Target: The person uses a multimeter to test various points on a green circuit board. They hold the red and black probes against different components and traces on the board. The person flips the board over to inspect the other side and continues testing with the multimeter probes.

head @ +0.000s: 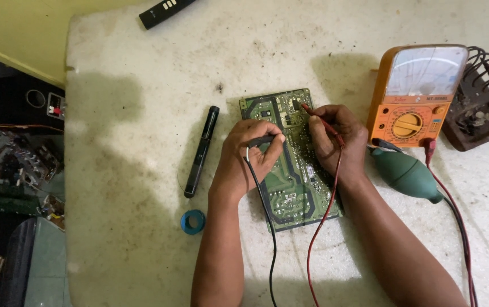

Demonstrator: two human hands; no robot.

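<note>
Both hands (290, 150) pinch probes — black left, red right — over green circuit board (290, 165).

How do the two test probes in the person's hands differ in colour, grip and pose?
The red probe is in the right hand; the black probe is in the left hand. The red probe slants up-left with much of its shaft showing; the black probe lies nearly level, mostly hidden by fingers. Red trails a red lead, black a black one. Both are over the green circuit board.

Room left of pen (201, 151); meter (417, 94), bulb (406, 173) block right.
</note>
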